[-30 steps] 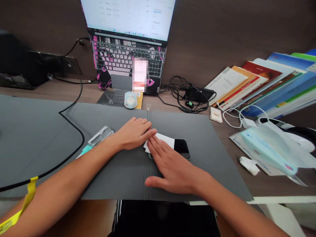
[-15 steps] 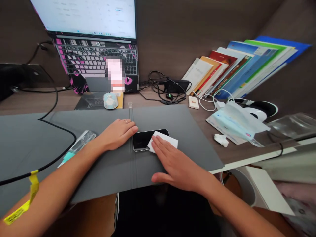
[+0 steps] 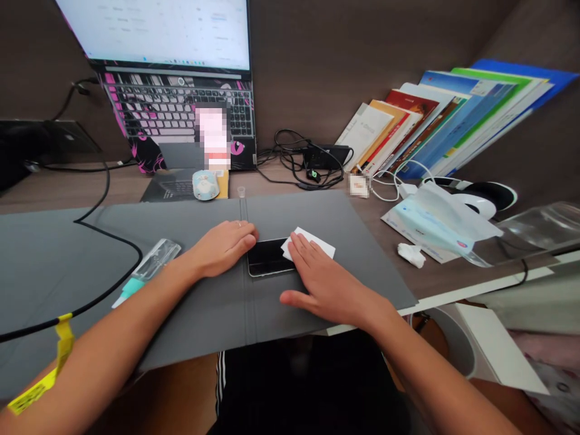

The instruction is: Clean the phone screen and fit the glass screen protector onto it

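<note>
A black smartphone [image 3: 267, 260] lies flat on the grey desk mat [image 3: 290, 211], screen up. At its left end is my left hand [image 3: 230, 244], fingers together and bent, with thumb and fingertips against the phone's edge. A folded white cloth [image 3: 321, 241] covers the phone's right end. My right hand [image 3: 317, 272] rests on that cloth with its fingers stretched flat and the thumb spread out to the side. What lies under the right palm is hidden.
Behind the mat stand a laptop [image 3: 176, 115], a mouse [image 3: 206, 185] and tangled cables [image 3: 299, 154]. Leaning books [image 3: 435, 121], a tissue pack [image 3: 426, 223] and a crumpled tissue [image 3: 411, 255] are to the right. A small clear bottle [image 3: 154, 263] lies beside my left forearm.
My right hand and the white cloth have slid slightly right and away from me, showing more of the phone's screen. My left hand keeps its place at the phone's left end.
</note>
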